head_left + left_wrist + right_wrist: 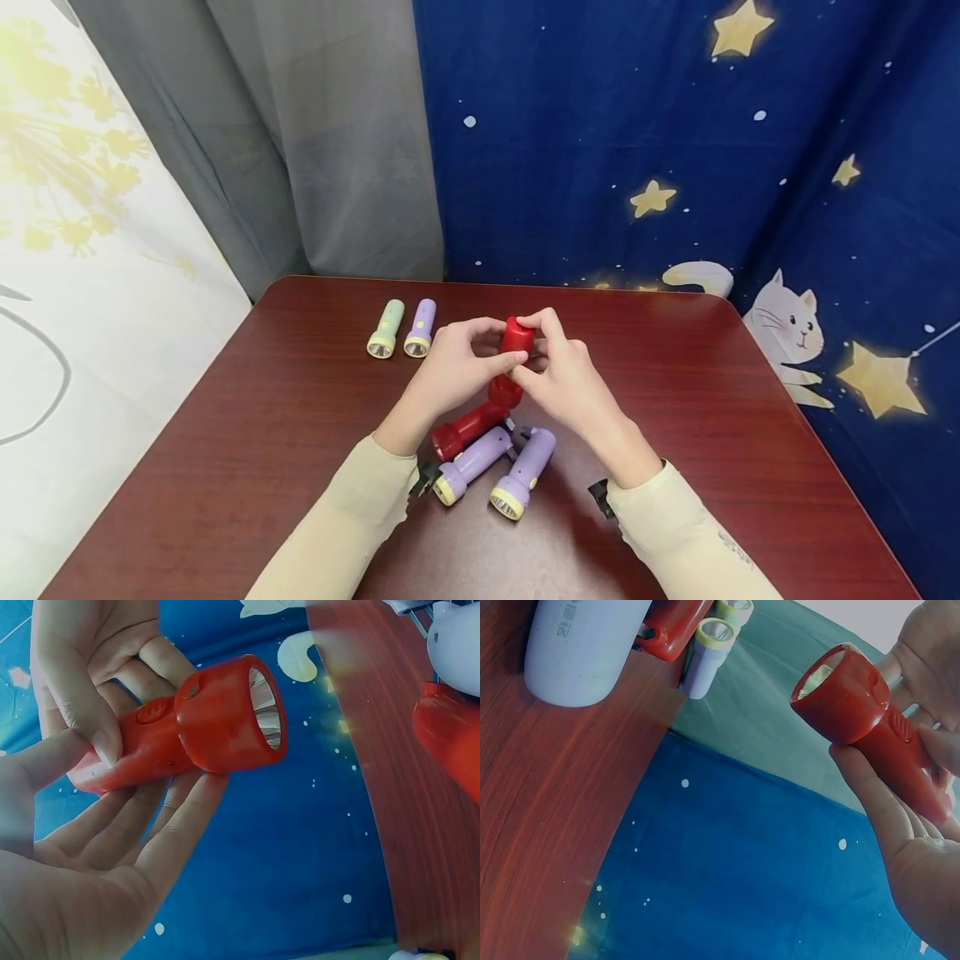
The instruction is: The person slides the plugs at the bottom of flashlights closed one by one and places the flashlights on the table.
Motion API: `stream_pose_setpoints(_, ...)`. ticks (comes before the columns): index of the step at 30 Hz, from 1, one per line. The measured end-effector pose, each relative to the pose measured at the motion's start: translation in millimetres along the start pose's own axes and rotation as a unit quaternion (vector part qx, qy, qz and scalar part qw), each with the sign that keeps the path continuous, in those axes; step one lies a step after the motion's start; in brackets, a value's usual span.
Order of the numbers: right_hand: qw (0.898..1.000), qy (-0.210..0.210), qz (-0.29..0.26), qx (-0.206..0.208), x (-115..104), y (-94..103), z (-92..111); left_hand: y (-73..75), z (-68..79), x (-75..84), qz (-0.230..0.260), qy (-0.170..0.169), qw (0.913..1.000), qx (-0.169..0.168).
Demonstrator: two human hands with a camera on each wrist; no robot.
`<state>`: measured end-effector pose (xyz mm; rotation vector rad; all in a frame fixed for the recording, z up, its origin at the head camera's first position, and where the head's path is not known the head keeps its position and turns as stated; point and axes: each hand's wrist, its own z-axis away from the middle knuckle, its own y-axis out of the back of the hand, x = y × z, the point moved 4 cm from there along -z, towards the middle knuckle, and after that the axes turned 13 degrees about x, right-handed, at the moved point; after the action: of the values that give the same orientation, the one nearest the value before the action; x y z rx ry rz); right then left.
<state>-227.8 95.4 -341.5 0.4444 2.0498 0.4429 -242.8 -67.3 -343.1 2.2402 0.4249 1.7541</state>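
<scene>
Red flashlight is held up above the table between the two hands, its tail end upward and its wide lens end lower. The left hand has a grip on the body, the thumb laid across it and the fingers stretched along the far side. The right hand has a grip on it too, the index fingertip on the tail end and the thumb tip close to the other thumb. In the right wrist view, a ribbed oval switch shows on the body, just behind the wide head.

Below the hands, a second red flashlight lies on the table. It overlaps the held one in the head view, but the left wrist view shows them apart. Just beside it lies a purple flashlight with a pale yellow rim, and to the right of that another purple one. Farther back on the left, a green flashlight and a smaller purple one lie side by side, lens ends toward the person. Beyond the table hang a grey curtain and a blue curtain with stars.
</scene>
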Motion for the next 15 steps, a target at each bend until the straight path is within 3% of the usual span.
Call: stream_pose_setpoints(15,1.000,-0.003,0.005,0.007,-1.3,-0.3,7.0,-0.1,6.2,2.7,-0.007,-0.016,0.9998,0.013)
